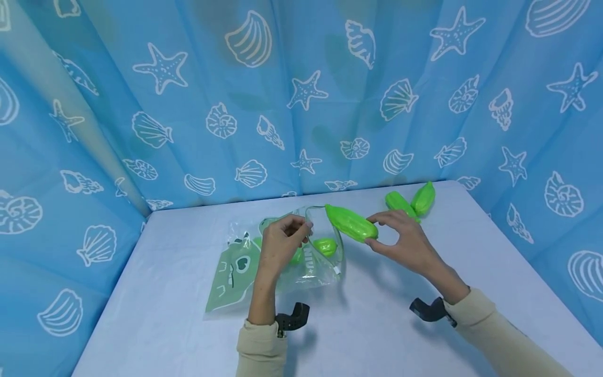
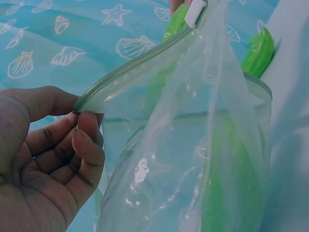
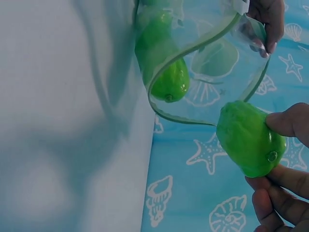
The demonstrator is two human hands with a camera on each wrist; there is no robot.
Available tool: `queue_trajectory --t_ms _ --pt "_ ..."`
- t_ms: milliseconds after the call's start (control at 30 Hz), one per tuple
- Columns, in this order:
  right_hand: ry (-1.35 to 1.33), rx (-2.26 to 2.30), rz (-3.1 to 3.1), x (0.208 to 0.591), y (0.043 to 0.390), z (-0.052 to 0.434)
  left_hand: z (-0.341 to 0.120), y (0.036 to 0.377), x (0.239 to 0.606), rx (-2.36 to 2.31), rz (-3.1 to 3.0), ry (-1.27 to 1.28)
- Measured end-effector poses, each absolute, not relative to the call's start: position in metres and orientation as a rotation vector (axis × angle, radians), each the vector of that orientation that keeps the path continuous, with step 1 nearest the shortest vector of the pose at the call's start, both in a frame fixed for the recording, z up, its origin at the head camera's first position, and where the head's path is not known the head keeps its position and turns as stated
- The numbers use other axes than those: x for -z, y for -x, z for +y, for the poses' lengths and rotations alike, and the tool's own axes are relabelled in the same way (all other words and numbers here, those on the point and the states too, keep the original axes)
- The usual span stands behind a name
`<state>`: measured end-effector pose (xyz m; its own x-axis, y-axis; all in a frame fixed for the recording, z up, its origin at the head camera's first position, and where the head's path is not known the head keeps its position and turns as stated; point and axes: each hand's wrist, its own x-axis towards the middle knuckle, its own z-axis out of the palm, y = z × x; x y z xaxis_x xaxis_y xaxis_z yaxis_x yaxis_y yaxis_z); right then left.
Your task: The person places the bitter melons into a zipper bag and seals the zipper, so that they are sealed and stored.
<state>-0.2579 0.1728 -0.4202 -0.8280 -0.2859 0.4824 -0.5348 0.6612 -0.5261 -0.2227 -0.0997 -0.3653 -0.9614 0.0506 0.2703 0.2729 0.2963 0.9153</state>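
Pinched between thumb and curled fingertips of the left hand [image 1: 281, 242], the zip rim of a clear plastic zip bag [image 1: 282, 256] is lifted so its mouth gapes toward the middle of the head view; the left wrist view shows the thin, glossy film hanging from that ridged seal, with a white slider at the top of the frame. At centre right of the head view, the right hand [image 1: 405, 242] grips a long, ribbed green toy gourd [image 1: 350, 223] by one end, fingers curled under it and thumb on top, its far tip at the bag's opening. In the right wrist view its surface is bumpy, shiny plastic. Smaller smooth green toy fruits [image 1: 325, 246] lie inside the bag, which has a green printed panel at lower left. Two more green toy gourds [image 1: 410, 201] rest on the pale table [image 1: 188, 324] at upper right, near the blue seashell curtain [image 1: 141, 104].
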Motion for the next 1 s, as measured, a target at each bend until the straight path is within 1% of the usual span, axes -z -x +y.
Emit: queue_trajectory --t_ms 433,667,1000 --pt "-0.767 -0.955 -2.543 0.427 0.262 0.162 -0.100 0.222 0.366 1.753 -2.355 0.314" --pt "-0.774 -0.981 -2.597 0.434 0.267 0.153 -0.104 0.246 0.401 1.731 -2.352 0.322" --pt "-0.823 -0.962 -2.630 0.431 0.272 0.129 -0.103 0.246 0.401 1.721 -2.352 0.337"
